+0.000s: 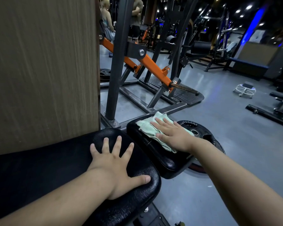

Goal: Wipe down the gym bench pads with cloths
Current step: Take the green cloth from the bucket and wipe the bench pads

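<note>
A long black bench pad [55, 163] runs from the lower left toward the centre. My left hand [116, 162] lies flat on its rounded end with the fingers spread. Just beyond it sits a smaller black seat pad [163, 162]. A pale green cloth [152, 128] is spread over that pad's far part. My right hand [171, 134] presses flat on the cloth with straight fingers.
A wooden panel [42, 67] stands close on the left. Behind the pads rises a black and orange machine frame [147, 66]. A black weight plate [203, 132] lies on the grey floor to the right of the seat pad. Two people stand far back.
</note>
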{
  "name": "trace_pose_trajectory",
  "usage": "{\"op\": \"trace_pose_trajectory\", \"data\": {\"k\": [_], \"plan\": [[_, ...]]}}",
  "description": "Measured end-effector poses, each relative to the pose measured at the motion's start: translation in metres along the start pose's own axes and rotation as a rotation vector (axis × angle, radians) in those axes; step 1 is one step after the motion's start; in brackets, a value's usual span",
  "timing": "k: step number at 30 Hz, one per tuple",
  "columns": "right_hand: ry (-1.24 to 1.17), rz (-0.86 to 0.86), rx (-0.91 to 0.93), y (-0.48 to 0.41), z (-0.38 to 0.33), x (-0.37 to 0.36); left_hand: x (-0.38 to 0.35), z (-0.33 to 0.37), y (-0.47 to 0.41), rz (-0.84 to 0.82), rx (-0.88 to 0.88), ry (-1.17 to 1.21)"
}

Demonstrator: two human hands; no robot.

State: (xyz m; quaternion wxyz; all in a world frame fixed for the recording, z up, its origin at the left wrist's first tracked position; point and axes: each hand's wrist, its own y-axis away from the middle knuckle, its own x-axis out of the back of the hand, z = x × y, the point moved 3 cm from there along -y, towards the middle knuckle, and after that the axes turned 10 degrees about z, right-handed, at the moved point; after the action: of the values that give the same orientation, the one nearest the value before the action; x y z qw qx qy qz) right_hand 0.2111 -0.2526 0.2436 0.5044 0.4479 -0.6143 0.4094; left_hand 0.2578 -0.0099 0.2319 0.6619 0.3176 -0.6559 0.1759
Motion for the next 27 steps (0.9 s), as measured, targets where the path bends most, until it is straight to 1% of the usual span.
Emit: {"op": "trace_pose_trajectory", "data": {"k": [6, 10, 14, 18, 22, 24, 27], "plan": [[0.017, -0.018, -0.035, -0.063, -0.008, 0.000, -0.002, 0.000, -0.001, 0.011, -0.005, -0.001], [0.030, -0.001, -0.028, -0.071, -0.017, -0.006, -0.002, -0.001, -0.001, 0.003, -0.003, 0.009], [0.031, -0.001, 0.012, -0.037, -0.020, -0.007, -0.002, 0.000, -0.001, -0.003, -0.007, 0.021], [0.059, -0.003, 0.001, 0.022, -0.011, -0.001, -0.004, -0.001, -0.001, 0.010, -0.009, 0.020], [0.063, 0.035, 0.007, 0.077, 0.000, 0.000, -0.003, -0.001, 0.000, 0.017, -0.012, 0.008], [0.078, 0.052, 0.028, 0.088, 0.000, -0.003, -0.003, 0.000, -0.001, 0.016, -0.012, 0.006], [0.076, 0.024, 0.086, 0.080, -0.010, -0.003, -0.003, 0.000, -0.001, 0.018, -0.013, 0.004]]}}
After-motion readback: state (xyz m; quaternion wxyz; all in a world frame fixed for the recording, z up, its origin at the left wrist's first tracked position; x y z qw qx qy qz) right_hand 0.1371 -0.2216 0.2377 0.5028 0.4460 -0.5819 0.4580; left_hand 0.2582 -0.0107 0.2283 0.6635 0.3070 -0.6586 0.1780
